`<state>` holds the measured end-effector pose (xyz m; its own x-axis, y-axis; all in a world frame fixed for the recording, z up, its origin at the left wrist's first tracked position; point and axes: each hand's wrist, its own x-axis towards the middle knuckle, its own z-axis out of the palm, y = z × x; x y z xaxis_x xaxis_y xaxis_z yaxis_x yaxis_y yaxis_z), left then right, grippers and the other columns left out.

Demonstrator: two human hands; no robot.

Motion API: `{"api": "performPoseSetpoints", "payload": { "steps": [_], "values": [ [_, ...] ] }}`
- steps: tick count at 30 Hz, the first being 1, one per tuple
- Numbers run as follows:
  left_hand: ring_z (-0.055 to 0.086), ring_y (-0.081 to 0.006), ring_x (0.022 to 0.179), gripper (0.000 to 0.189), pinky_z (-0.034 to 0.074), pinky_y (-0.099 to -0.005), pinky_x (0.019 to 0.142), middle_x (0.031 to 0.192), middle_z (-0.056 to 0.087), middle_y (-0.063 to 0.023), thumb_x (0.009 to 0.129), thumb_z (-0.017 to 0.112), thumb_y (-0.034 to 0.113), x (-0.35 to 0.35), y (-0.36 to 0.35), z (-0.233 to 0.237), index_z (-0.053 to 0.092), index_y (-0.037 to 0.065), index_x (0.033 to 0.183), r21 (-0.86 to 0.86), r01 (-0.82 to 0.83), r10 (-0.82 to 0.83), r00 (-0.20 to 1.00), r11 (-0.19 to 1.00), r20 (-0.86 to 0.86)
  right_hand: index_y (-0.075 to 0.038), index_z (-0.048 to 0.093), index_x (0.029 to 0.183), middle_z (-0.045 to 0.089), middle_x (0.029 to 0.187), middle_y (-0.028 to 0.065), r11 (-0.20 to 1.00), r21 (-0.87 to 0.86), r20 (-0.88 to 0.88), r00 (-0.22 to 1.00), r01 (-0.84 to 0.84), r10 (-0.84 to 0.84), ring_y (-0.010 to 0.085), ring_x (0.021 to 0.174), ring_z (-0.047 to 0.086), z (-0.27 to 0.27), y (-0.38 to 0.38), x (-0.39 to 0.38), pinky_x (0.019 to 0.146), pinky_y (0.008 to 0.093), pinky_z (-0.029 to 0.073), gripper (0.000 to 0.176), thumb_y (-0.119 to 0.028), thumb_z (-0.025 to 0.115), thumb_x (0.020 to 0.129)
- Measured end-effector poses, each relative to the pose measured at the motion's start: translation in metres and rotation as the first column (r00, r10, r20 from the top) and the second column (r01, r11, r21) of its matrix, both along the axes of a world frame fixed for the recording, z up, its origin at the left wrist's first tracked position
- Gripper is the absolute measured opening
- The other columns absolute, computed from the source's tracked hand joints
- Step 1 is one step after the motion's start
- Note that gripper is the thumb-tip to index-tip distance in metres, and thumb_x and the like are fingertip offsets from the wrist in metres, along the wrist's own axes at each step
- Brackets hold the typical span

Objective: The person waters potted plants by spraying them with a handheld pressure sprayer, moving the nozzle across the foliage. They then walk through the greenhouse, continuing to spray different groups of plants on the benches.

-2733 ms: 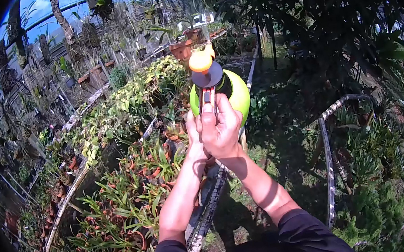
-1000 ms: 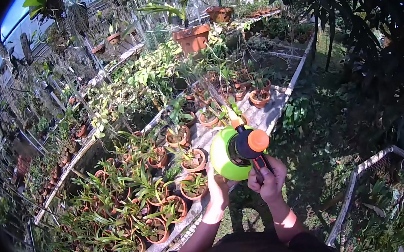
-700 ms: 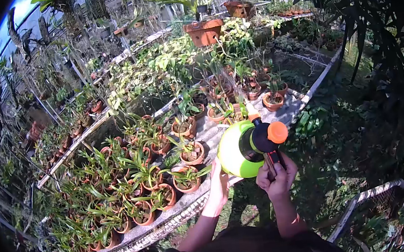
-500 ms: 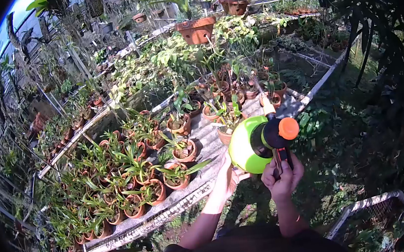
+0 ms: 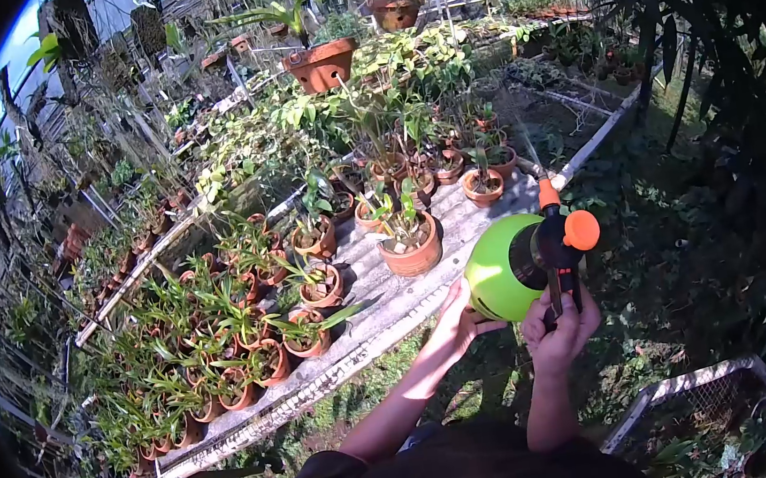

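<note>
A green spray bottle (image 5: pixel 503 269) with a black neck, an orange knob (image 5: pixel 581 230) and an orange nozzle (image 5: pixel 548 192) is held up right of centre. My right hand (image 5: pixel 560 325) is closed round its black handle. Against the lower left side of the green body rests my left hand (image 5: pixel 459 318), supporting it. A thin spray rises from the nozzle towards the back of the bench. Just left of the bottle, a terracotta pot (image 5: pixel 413 253) with a leafy plant stands on the corrugated bench (image 5: pixel 374 287).
Many small potted plants (image 5: pixel 226 351) crowd the bench's left side, with more pots (image 5: pixel 483 187) at its back. A hanging pot (image 5: pixel 322 66) is above. Dark foliage (image 5: pixel 710 41) fills the right, and a metal frame with mesh (image 5: pixel 702 382) lies at lower right.
The bottle and both my hands have shifted right relative to the bench. The pot partly hidden behind the bottle now shows fully. The camera view has turned a little to the right.
</note>
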<state>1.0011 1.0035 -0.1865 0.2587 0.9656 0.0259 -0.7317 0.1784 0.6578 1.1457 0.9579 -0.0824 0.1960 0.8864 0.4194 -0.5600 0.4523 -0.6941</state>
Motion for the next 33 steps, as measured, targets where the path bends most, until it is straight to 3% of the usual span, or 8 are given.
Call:
{"api": "performPoseSetpoints", "payload": {
  "steps": [4,11,14,17,23,28,31,33],
  "values": [
    [0.056,-0.0315,0.111,0.058,0.051,-0.0521,0.087,0.133,0.043,-0.0143,0.095,0.047,0.042,0.004,-0.009,0.005,0.023,0.013,0.139,0.048,-0.022,0.027,0.995,0.999,-0.095,0.004,0.046,0.084,0.038,0.050,0.0007,0.999,0.019,-0.015,0.999,0.032,-0.032,0.0056,0.034,0.033,-0.004,-0.006,0.007,0.032,0.0217,0.027,0.020,-0.014,0.037,0.088],
    [0.056,-0.0234,0.113,0.055,0.054,-0.0460,0.083,0.132,0.045,-0.0118,0.095,0.047,0.040,0.004,-0.013,0.054,0.027,0.011,0.138,0.179,-0.108,0.156,0.948,0.978,-0.278,0.004,0.045,0.085,0.037,0.048,0.0008,0.983,0.181,-0.146,0.989,0.021,0.006,0.0068,0.033,0.032,-0.005,-0.024,0.007,0.031,0.0227,0.027,0.030,-0.025,0.043,0.092],
    [0.056,-0.0245,0.113,0.055,0.055,-0.0448,0.082,0.132,0.046,-0.0111,0.095,0.048,0.039,0.002,-0.011,0.045,0.027,0.011,0.138,0.174,-0.111,0.156,0.949,0.978,-0.272,0.004,0.045,0.084,0.036,0.048,0.0009,0.980,0.198,-0.154,0.988,0.024,0.007,0.0071,0.033,0.032,-0.002,-0.030,0.006,0.031,0.0229,0.027,0.031,-0.026,0.043,0.092],
    [0.057,-0.0275,0.111,0.055,0.056,-0.0439,0.079,0.131,0.046,-0.0128,0.095,0.049,0.036,0.002,-0.017,0.034,0.025,0.012,0.139,0.135,-0.087,0.107,0.983,0.987,-0.150,0.005,0.045,0.083,0.037,0.048,0.0014,0.990,0.140,-0.123,0.992,0.024,-0.006,0.0070,0.033,0.032,-0.003,-0.035,0.003,0.031,0.0228,0.027,0.029,-0.023,0.043,0.091],
    [0.060,-0.0322,0.105,0.058,0.057,-0.0485,0.077,0.131,0.045,-0.0170,0.093,0.053,0.033,-0.016,-0.028,-0.001,0.020,0.013,0.137,-0.012,-0.060,0.059,0.998,0.998,-0.035,0.007,0.047,0.082,0.040,0.050,0.0020,0.993,0.111,-0.016,0.999,-0.030,0.032,0.0061,0.034,0.035,-0.005,-0.039,-0.002,0.032,0.0221,0.029,0.025,-0.017,0.042,0.088],
    [0.056,-0.0279,0.112,0.058,0.056,-0.0457,0.078,0.134,0.042,-0.0132,0.094,0.052,0.036,-0.019,-0.044,0.014,0.020,0.014,0.137,0.060,-0.194,0.200,0.973,0.979,-0.113,0.007,0.048,0.082,0.041,0.052,0.0021,0.987,0.153,-0.054,0.997,-0.050,0.059,0.0054,0.035,0.037,-0.006,-0.046,-0.014,0.031,0.0210,0.029,0.026,-0.017,0.043,0.088],
    [0.050,-0.0229,0.119,0.055,0.053,-0.0418,0.085,0.136,0.039,-0.0097,0.094,0.051,0.036,-0.035,-0.053,0.017,0.024,0.014,0.137,0.145,-0.277,0.299,0.939,0.950,-0.168,0.003,0.043,0.088,0.036,0.046,0.0024,0.967,0.232,0.072,0.993,-0.105,0.091,0.0089,0.031,0.030,-0.003,-0.049,-0.017,0.029,0.0236,0.027,0.032,-0.029,0.042,0.091],
    [0.049,-0.0216,0.119,0.055,0.051,-0.0418,0.088,0.136,0.040,-0.0095,0.094,0.052,0.035,-0.045,-0.056,0.020,0.025,0.014,0.137,0.220,-0.331,0.367,0.918,0.918,-0.150,0.003,0.043,0.089,0.036,0.046,0.0028,0.932,0.302,0.061,0.979,-0.201,0.192,0.0091,0.031,0.031,-0.007,-0.046,-0.018,0.029,0.0236,0.027,0.033,-0.030,0.043,0.091]
  ]
}}
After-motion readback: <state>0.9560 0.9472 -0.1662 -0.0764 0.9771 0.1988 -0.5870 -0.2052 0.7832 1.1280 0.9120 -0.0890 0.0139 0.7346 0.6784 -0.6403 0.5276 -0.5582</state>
